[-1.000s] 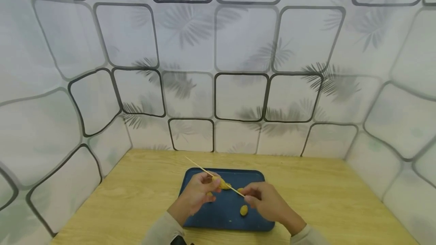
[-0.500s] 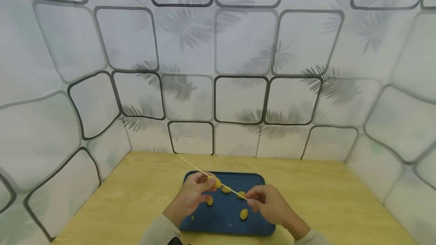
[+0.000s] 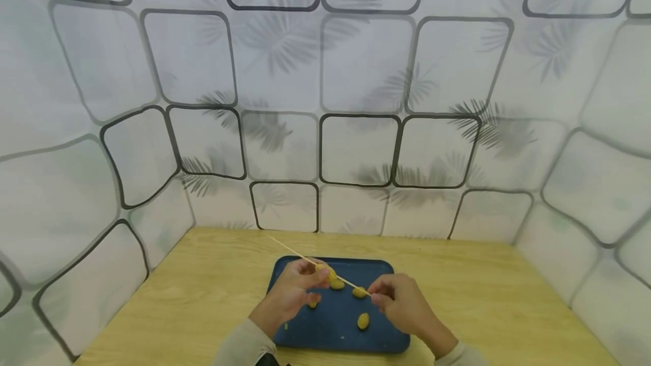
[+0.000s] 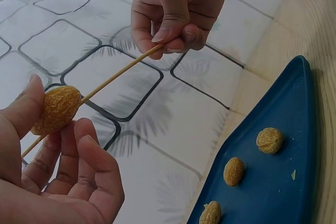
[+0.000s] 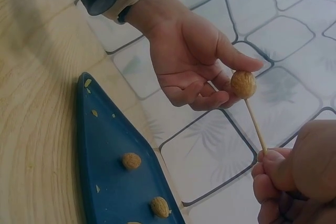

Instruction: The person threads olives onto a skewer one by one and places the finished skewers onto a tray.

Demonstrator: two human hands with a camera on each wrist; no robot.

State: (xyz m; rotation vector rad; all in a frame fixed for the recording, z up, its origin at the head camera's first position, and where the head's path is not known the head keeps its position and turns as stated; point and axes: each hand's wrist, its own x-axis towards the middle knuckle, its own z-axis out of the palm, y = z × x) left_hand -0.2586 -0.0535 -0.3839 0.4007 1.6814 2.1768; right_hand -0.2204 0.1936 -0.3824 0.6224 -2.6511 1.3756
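A wrinkled yellow-brown ball is threaded on a thin wooden skewer, which sticks out on both sides of it. My left hand pinches this ball between thumb and fingers; its outer fingers curl loosely. To the right, my right hand pinches one end of the skewer between thumb and fingertips. The skewer slants across the head view, its far end pointing up and left. Both hands are held above a dark blue tray. In the right wrist view the speared ball sits at the left fingertips.
Several similar wrinkled balls lie apart on the tray, including one near its front right and another near the right hand. Small yellowish flakes are scattered there. The tray rests on a wooden table before a patterned wall covering.
The left hand and speared ball shift slightly left, then back right. The right hand stays at the skewer's end, a little farther right than one second ago. The view tilts slightly.
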